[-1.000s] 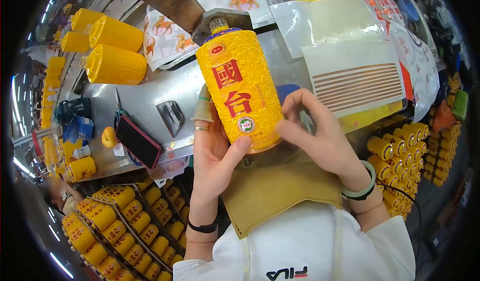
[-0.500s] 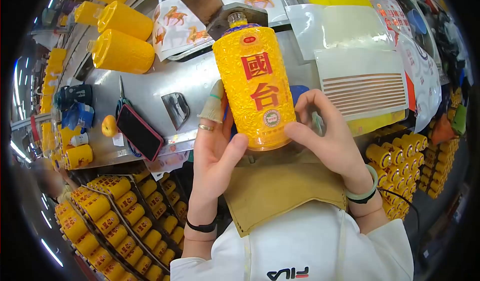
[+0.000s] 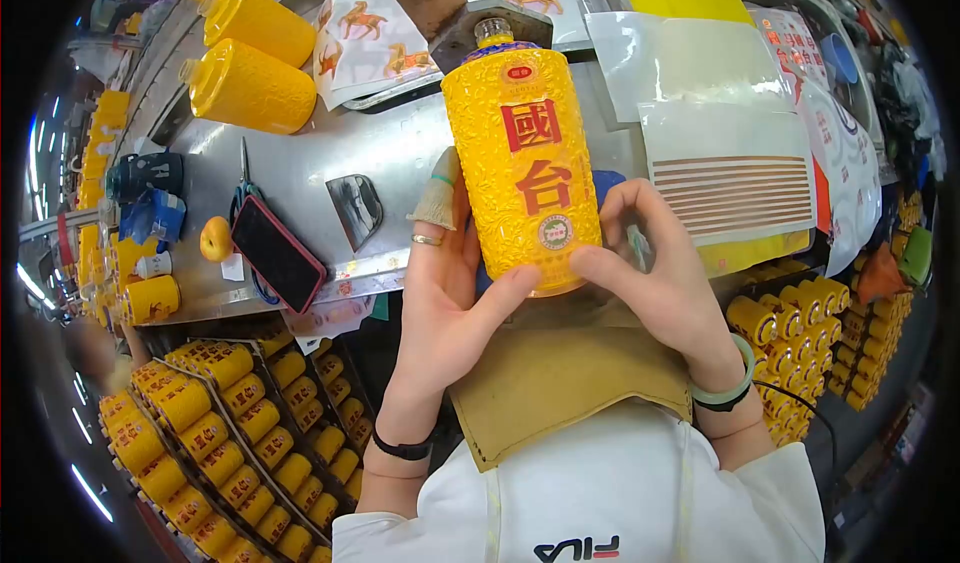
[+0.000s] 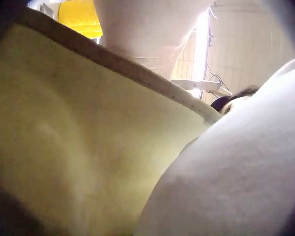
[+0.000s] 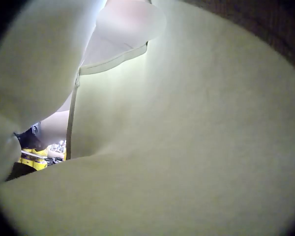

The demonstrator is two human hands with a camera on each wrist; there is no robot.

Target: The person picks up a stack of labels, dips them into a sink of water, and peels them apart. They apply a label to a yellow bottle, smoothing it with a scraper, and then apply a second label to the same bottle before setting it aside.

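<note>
A yellow embossed bottle (image 3: 490,173) with large red characters, a purple band at the shoulder and a clear glass neck is between both hands in the head view. A round sticker (image 3: 555,231) sits low on its front. My left hand (image 3: 440,313) holds the bottle, its thumb at the lower front and its other fingers partly hidden behind. A cloth finger cover and a ring show on that hand. My right hand (image 3: 665,278) grips the bottle's lower right edge, thumb beside the sticker and index finger bent. Both wrist views show mostly fabric, no hands at work.
Behind the bottle's neck stands a metal bracket (image 3: 500,15). Yellow bottles (image 3: 250,88), scissors (image 3: 243,168), a phone (image 3: 278,255) and an apple (image 3: 215,240) lie left on the metal bench. Right are striped sticker sheets (image 3: 735,188). Racked yellow bottles (image 3: 185,398) stand below left.
The bottle has shifted right and come more upright in the head view, its characters turned more to the front. Both hands stay on it. The whole view has shifted a little.
</note>
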